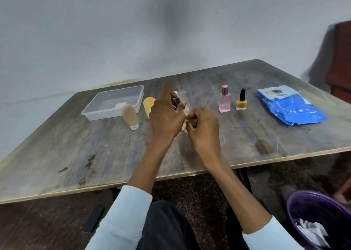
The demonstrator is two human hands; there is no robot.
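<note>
Left hand (165, 117) hemmed by beige tube (130, 117), yellow file (148, 105); pink bottle (225, 99) rightward; near tabletop (114, 155) passable.

Worn grey wooden table (247, 136), stained. Left: clear plastic tray (102, 116), beige tube (130, 116) upright on its cap just beside it, yellow file (148, 105) flat. Right: pink bottle (225, 99) near nail polish (241, 100); blue packet (290, 105) farther right.

Both forearms reach to frame centre, hands close together. Left hand (167, 117) grips a small bottle (177, 100); right hand (204, 125) pinches a pale pad (184, 126).
</note>
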